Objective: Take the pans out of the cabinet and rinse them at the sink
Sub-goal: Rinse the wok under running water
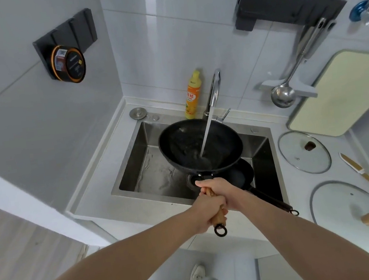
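A large black wok (184, 147) hangs over the steel sink (150, 175), and water streams into it from the curved faucet (215, 85). Both hands hold its wooden handle: my left hand (206, 212) grips the lower part near the end ring, my right hand (222, 194) grips higher up, close to the bowl. Under the wok a smaller black pan (243, 174) lies in the sink, its long dark handle (275, 203) sticking out over the front rim.
Two glass lids (303, 151) (349, 206) lie on the counter right of the sink, with a knife (361, 172) beside them. A cutting board (343, 93) leans at the back right. A yellow detergent bottle (192, 96) stands behind the sink. A ladle (284, 95) hangs from the wall rack.
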Demonstrator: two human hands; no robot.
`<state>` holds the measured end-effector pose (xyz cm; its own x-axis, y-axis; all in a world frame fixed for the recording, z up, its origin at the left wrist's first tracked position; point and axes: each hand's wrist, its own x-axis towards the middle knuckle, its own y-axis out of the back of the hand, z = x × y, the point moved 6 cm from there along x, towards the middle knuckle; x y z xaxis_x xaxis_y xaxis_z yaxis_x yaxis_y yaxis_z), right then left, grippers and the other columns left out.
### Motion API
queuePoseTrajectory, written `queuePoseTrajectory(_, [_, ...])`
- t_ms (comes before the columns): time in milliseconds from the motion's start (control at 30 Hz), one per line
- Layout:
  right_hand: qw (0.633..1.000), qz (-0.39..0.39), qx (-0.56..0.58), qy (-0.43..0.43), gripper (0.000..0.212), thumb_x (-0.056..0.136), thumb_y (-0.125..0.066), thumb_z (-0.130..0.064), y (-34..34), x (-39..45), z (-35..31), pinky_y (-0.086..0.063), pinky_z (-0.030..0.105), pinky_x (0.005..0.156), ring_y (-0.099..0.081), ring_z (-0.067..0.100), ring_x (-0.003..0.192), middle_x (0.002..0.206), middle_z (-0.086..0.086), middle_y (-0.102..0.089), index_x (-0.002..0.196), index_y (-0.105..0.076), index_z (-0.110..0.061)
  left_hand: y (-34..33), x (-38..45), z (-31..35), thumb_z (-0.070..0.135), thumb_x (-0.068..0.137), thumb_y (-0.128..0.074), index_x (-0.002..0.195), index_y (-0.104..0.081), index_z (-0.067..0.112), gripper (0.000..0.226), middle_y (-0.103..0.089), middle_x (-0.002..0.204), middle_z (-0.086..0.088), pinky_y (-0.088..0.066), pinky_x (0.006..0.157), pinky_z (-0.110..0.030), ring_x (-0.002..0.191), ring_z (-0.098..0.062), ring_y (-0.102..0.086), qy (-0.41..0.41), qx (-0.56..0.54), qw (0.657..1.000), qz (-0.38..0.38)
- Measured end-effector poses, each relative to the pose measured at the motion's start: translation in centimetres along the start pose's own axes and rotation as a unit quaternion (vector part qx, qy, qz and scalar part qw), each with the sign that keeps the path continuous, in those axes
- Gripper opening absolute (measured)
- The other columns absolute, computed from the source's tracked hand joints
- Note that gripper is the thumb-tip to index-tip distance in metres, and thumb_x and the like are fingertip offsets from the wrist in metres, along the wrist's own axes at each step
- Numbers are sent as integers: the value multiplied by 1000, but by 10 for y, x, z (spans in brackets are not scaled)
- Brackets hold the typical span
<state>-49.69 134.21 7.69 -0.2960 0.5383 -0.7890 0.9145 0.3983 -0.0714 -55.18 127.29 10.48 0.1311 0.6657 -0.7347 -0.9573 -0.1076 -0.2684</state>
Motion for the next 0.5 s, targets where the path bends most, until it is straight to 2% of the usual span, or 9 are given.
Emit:
queuePoseTrajectory(133, [997,-18,68,-22,33,90,-64,-16,4,-2,-7,-54,23,54,-65,14,54,74,7,-66,59,-61,-8,-5,-1,13,0,85,-56,96,-50,8,15,-54,63,-6,-46,46,-21,49,-12,-54,32,-82,996,-22])
queuePoseTrajectory(233, [992,-12,116,-50,13,89,-61,-10,12,-10,-11,-55,30,70,-70,18,75,96,3,-78,76,-62,-7,-17,-2,16,3,86,-58,94,-57,9,10,-58,66,-6,-51,55,-19,54,-10,-58,66,-157,984,-45])
queuePoseTrajectory(300, [994,35,94,-34,9,87,-60,-10,27,-15,-19,-52,28,65,-67,18,70,82,3,-74,78,-60,-8,-29,-2,23,4,87,-60,94,-58,11,11,-60,68,-5,-53,58,-18,56,-9,-61,70,-191,977,-67])
queuePoseTrajectory(367, [996,69,53,-25,15,80,-59,-10,37,-22,-29,-48,28,61,-57,20,59,68,8,-58,65,-53,-9,-39,-2,30,7,87,-61,90,-58,11,6,-60,68,-4,-54,53,-17,56,-6,-62,80,-201,971,-101])
queuePoseTrajectory(433, [993,109,32,-25,15,76,-57,-9,46,-32,-34,-46,33,65,-53,23,61,66,9,-51,64,-49,-10,-47,-6,33,11,87,-61,90,-57,11,5,-61,67,-3,-53,47,-18,54,-6,-61,103,-193,966,-134])
queuePoseTrajectory(500, [988,151,17,-19,15,73,-55,-7,52,-41,-42,-45,31,60,-52,23,57,62,8,-49,62,-45,-11,-52,-9,38,16,86,-60,86,-57,11,6,-60,62,-1,-52,45,-19,50,-6,-59,118,-151,967,-169])
